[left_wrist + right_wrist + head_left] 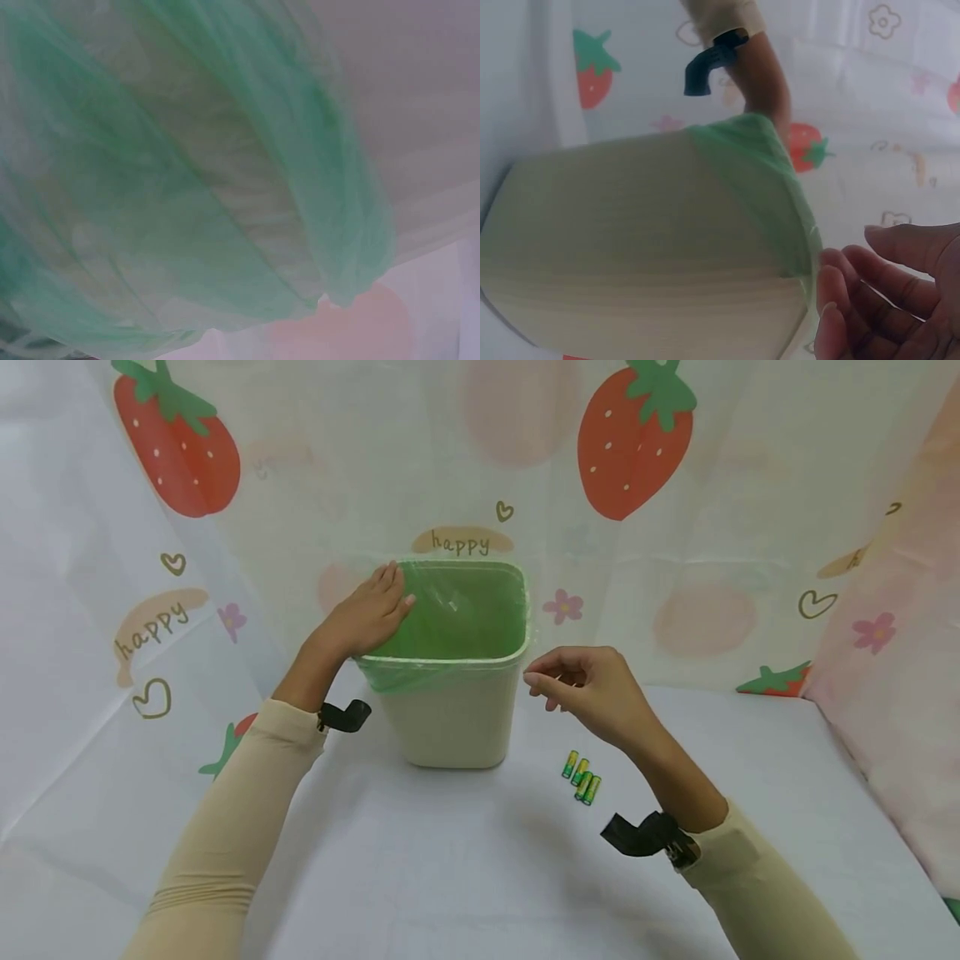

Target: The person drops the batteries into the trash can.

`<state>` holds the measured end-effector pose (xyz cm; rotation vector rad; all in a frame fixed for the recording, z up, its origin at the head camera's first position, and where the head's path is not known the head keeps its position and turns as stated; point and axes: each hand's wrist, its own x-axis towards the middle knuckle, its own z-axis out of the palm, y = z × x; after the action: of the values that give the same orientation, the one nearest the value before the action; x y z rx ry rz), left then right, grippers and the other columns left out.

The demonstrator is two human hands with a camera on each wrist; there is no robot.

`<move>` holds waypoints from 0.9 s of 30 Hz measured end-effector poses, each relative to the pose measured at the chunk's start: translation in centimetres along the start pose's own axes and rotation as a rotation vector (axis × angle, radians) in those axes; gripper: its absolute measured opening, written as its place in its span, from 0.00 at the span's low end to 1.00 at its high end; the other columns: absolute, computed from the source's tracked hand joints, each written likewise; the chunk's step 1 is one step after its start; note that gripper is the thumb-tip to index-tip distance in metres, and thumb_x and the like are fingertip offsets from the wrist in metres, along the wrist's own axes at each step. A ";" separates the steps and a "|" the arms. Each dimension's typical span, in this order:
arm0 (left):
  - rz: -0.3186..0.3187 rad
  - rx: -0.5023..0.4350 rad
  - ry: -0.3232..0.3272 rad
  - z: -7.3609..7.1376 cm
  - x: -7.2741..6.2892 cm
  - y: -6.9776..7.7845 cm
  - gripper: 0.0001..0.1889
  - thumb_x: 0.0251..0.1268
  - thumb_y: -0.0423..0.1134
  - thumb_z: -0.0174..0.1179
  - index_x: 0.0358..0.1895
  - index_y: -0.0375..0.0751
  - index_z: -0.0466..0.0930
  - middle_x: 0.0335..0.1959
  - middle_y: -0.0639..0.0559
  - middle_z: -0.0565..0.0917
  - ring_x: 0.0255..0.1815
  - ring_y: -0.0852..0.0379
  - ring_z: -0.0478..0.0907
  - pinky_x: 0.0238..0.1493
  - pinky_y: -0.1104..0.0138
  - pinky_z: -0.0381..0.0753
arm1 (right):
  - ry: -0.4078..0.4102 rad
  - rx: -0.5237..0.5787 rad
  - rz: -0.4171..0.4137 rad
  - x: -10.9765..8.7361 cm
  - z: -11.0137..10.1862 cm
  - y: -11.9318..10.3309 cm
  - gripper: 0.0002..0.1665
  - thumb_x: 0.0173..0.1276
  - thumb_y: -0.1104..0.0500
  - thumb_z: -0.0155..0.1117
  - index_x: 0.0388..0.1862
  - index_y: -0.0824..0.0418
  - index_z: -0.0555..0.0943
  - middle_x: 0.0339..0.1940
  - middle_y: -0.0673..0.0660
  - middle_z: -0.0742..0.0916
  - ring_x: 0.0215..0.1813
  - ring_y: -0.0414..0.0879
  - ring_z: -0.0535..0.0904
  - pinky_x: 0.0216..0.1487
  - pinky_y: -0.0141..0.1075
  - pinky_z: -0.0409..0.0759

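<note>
Left hand (367,610) lies over the left rim of the trash bin (453,722), fingers straight, thumb out toward the mouth. Right hand (588,689) sits at the bin's right front corner, palm side toward it, fingers half curled, thumb a narrow gap off them. We can't tell whether its fingertips touch the liner.

Bin is cream, upright on the white tablecloth (450,868), mouth up between both hands. Green plastic liner (408,677) covers the inside and folds over the rim, hanging lower at front left; left wrist view is just its folds close up. Bin bottom is hidden from us.

Four green-yellow batteries (581,772) lie close together right of the bin, inside the right forearm. Strawberry-print backdrop (735,543) rises just behind the bin; cloth stretches out in front.
</note>
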<state>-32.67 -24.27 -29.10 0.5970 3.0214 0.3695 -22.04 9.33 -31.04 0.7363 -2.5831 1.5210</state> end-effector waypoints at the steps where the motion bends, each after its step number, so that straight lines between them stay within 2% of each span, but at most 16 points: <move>1: -0.001 -0.002 -0.001 0.0 0.0 0.0 0.36 0.87 0.51 0.28 0.80 0.27 0.30 0.82 0.35 0.30 0.83 0.42 0.25 0.81 0.50 0.32 | -0.001 0.001 0.003 -0.2 0.1 0.2 0.12 0.71 0.50 0.70 0.44 0.56 0.89 0.33 0.52 0.89 0.31 0.49 0.84 0.36 0.38 0.83; 17: -0.006 -0.009 0.006 0.0 -0.1 0.0 0.36 0.87 0.52 0.28 0.80 0.28 0.31 0.82 0.34 0.32 0.83 0.42 0.26 0.81 0.50 0.33 | 0.015 0.059 0.085 -2.9 0.9 3.7 0.09 0.73 0.53 0.69 0.44 0.57 0.89 0.34 0.53 0.89 0.32 0.50 0.84 0.37 0.39 0.84; 22: -0.005 -0.009 0.004 0.1 -0.2 0.1 0.36 0.87 0.52 0.27 0.80 0.27 0.31 0.82 0.34 0.32 0.83 0.42 0.26 0.81 0.51 0.33 | 0.027 0.075 0.107 -3.6 1.2 5.1 0.11 0.73 0.52 0.69 0.45 0.57 0.89 0.34 0.54 0.90 0.31 0.50 0.85 0.38 0.40 0.86; 27: -0.005 -0.010 0.004 0.1 -0.1 0.0 0.36 0.87 0.52 0.27 0.80 0.28 0.30 0.82 0.35 0.31 0.83 0.43 0.26 0.81 0.51 0.33 | 0.048 0.098 0.130 -4.2 1.6 6.5 0.13 0.72 0.50 0.70 0.44 0.59 0.89 0.33 0.55 0.90 0.31 0.51 0.85 0.35 0.37 0.86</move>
<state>-32.58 -24.23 -29.22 0.5880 3.0228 0.3863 -20.80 12.19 -38.32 0.5410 -2.5838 1.6896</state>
